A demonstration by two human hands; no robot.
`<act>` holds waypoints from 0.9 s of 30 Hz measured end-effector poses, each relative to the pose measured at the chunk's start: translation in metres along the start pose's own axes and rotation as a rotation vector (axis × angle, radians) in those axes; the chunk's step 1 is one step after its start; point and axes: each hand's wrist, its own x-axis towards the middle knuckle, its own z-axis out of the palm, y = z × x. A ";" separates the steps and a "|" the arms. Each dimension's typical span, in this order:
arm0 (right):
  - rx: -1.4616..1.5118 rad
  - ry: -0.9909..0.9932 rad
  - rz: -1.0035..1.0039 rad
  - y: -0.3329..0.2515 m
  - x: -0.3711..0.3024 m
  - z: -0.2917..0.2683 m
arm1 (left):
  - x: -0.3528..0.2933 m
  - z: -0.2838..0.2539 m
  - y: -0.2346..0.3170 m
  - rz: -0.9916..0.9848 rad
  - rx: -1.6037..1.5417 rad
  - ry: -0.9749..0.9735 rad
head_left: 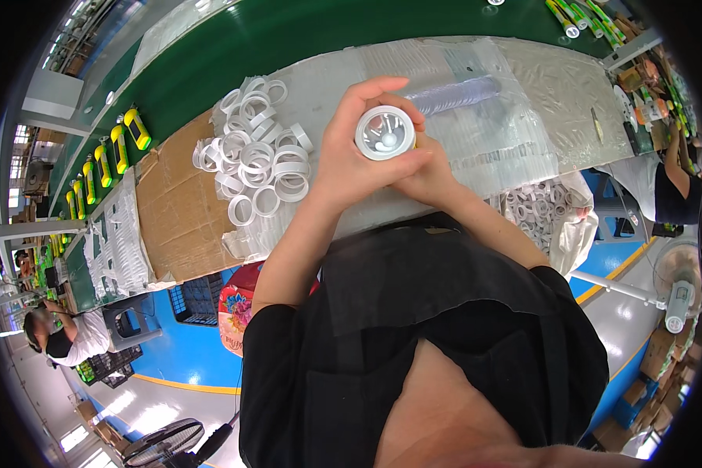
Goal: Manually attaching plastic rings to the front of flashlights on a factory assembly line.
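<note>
Above the table's middle, a flashlight points its round clear lens and white rim up at me. My left hand curls around the white rim, thumb along the near side and fingers along the far side. My right hand grips lower down behind it, its fingers partly hidden. Most of the flashlight's body is hidden by the hands; a sliver of yellow shows beside the rim. Left of my left hand lies a loose pile of white plastic rings. Beyond my right hand lies a clear sleeve of stacked discs.
A green conveyor belt runs along the far side, with yellow-green flashlights at left and more at far right. Cardboard covers the table's left part. A bag of white rings hangs at the near right. Co-workers sit on both sides.
</note>
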 end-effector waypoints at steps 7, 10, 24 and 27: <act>1.301 -0.691 0.565 -0.011 0.001 -0.024 | 0.001 0.011 0.003 -0.023 0.053 -0.013; 1.041 -0.514 0.503 -0.020 0.001 -0.022 | 0.000 0.012 0.003 -0.004 0.012 -0.024; 0.781 -0.376 0.505 0.000 -0.001 -0.023 | -0.001 0.013 -0.001 -0.089 0.210 -0.023; 0.878 -0.617 0.570 -0.008 0.007 -0.033 | -0.001 0.009 -0.008 -0.098 -0.092 -0.067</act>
